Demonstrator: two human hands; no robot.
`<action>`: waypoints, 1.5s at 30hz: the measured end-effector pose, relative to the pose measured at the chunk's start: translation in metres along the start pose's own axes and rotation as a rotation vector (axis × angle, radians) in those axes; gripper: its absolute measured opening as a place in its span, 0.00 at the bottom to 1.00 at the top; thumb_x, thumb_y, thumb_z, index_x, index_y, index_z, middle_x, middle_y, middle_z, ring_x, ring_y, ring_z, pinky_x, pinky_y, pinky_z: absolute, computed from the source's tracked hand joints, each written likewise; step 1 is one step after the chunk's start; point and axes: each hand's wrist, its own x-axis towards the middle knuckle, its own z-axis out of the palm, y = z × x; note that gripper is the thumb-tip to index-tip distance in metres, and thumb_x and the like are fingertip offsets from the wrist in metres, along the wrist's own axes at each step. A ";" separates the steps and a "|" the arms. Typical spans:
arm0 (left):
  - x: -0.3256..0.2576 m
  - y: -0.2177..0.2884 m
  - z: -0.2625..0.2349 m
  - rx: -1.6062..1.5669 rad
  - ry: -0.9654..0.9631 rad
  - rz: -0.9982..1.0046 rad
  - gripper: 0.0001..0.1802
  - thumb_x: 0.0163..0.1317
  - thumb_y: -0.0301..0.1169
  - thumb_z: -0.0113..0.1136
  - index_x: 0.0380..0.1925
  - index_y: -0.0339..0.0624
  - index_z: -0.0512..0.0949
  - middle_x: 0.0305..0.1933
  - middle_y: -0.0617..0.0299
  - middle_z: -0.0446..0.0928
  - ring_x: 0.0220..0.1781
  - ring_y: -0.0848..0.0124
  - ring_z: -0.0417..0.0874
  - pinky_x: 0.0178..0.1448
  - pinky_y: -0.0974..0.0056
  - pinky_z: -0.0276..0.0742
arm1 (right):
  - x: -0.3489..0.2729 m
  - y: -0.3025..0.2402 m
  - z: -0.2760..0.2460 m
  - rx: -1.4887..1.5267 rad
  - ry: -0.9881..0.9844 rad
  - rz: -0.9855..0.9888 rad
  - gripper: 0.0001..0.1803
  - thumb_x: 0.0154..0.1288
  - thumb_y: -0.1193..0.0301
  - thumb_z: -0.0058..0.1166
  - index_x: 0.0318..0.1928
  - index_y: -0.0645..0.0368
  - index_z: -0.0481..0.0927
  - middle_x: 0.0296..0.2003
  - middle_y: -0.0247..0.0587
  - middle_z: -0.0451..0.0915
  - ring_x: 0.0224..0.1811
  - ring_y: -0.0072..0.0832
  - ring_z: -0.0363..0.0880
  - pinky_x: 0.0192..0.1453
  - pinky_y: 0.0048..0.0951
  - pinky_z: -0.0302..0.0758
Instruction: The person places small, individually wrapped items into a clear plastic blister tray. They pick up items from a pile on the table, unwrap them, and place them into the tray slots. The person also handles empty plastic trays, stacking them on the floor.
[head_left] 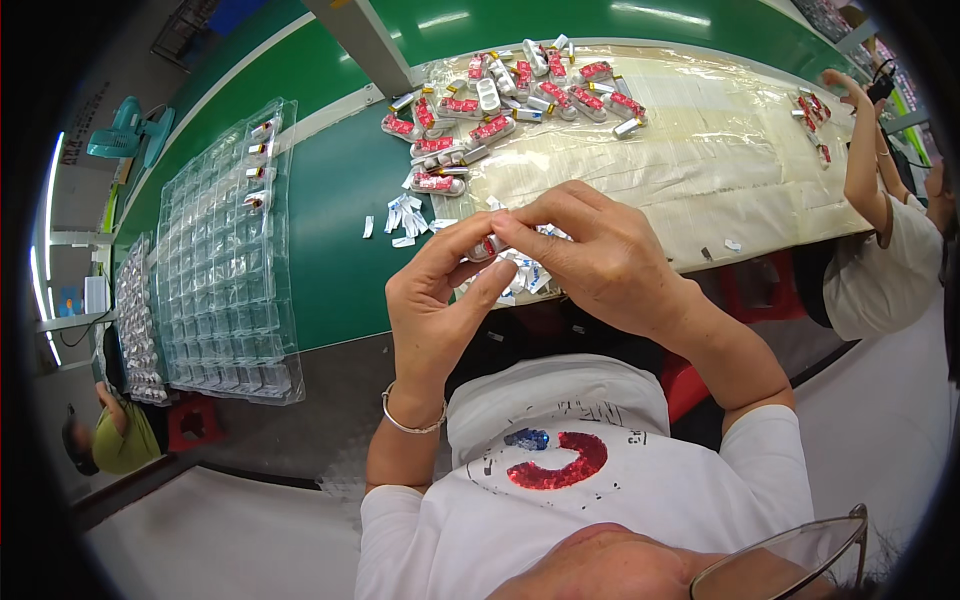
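Observation:
My left hand point(430, 290) holds a small red-and-white piece point(487, 248) between its thumb and bent fingers. At the upper end of that piece, my right hand point(610, 262) has its thumb and forefinger pressed together; what sits between those fingertips is hidden. Below and behind my hands lies a heap of small white paper strips with blue print point(520, 280). More such strips point(405, 215) are scattered on the green tabletop to the left. Beyond my hands is a pile of rounded white pieces with red faces point(490, 130), mixed with small silver cylinders with gold ends point(628, 127).
A clear plastic tray with many pockets point(225, 260) stands at the left, with several small pieces in its far right pockets. A filled tray point(140, 310) lies beyond it. A metal post point(365, 45) rises at the back. Another person's arm point(865, 160) reaches in at the right.

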 end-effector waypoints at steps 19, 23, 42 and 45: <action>-0.004 -0.005 0.002 0.258 0.071 0.425 0.20 0.47 0.13 0.68 0.44 0.32 0.82 0.51 0.45 0.81 0.54 0.59 0.84 0.58 0.61 0.81 | -0.011 -0.007 0.006 1.250 0.135 0.737 0.22 0.61 0.75 0.66 0.56 0.65 0.78 0.46 0.36 0.80 0.46 0.20 0.78 0.55 0.22 0.79; -0.006 -0.005 0.000 0.318 0.059 0.420 0.19 0.48 0.13 0.68 0.43 0.32 0.83 0.50 0.45 0.82 0.54 0.60 0.84 0.58 0.61 0.80 | -0.013 -0.006 0.011 1.285 0.152 0.751 0.21 0.60 0.77 0.65 0.54 0.66 0.80 0.45 0.37 0.80 0.44 0.19 0.79 0.53 0.22 0.79; 0.009 -0.019 -0.018 -0.321 0.122 -0.264 0.15 0.66 0.24 0.58 0.52 0.30 0.78 0.49 0.50 0.81 0.48 0.66 0.86 0.54 0.62 0.85 | -0.009 0.020 0.033 1.452 0.061 1.039 0.16 0.68 0.67 0.59 0.51 0.66 0.81 0.43 0.42 0.84 0.43 0.24 0.83 0.52 0.26 0.81; 0.009 -0.018 -0.016 -0.076 0.079 -0.237 0.15 0.64 0.25 0.64 0.50 0.32 0.81 0.43 0.56 0.83 0.43 0.75 0.83 0.47 0.72 0.79 | -0.010 0.020 0.030 1.434 0.041 1.026 0.16 0.69 0.69 0.58 0.51 0.67 0.81 0.44 0.43 0.83 0.45 0.24 0.83 0.54 0.26 0.81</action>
